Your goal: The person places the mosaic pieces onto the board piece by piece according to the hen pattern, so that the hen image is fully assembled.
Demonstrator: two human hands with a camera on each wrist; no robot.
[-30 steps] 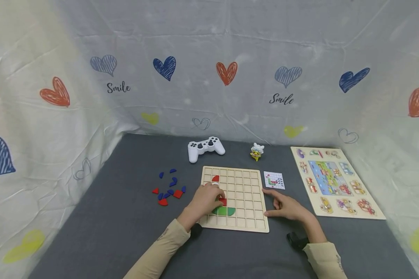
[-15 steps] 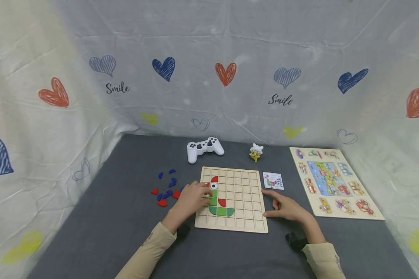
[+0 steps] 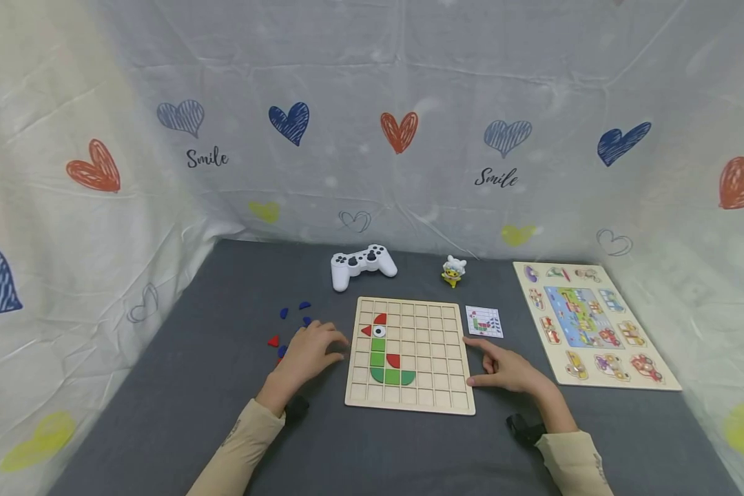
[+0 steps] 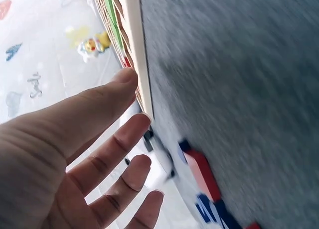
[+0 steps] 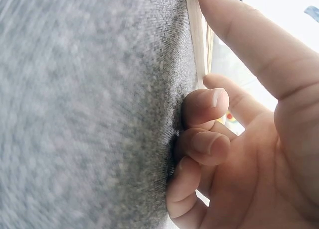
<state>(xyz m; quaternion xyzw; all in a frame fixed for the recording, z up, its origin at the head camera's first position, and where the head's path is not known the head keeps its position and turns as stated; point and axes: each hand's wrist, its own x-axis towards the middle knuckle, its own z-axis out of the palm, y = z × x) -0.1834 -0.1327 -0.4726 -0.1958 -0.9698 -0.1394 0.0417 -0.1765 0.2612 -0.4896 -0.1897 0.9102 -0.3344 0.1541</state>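
Observation:
In the head view, a wooden grid board holds green squares, rounded green pieces, red pieces and a white eye piece, forming a bird-like figure. My left hand hovers just left of the board, fingers spread and holding nothing. Under and beyond it lie loose blue half-round pieces and a red triangle; the hand hides several others. The left wrist view shows a loose red piece past the fingertips. My right hand touches the board's right edge with thumb and index finger, other fingers bent.
A pattern card lies right of the board. Behind stand a white game controller and a small yellow-and-white figurine. A wooden picture puzzle lies at the far right. A printed curtain encloses the table's back and sides.
My left hand has moved left off the board to above the loose pieces, uncovering the eye, the red beak triangle and green squares. The right hand stays at the board's edge.

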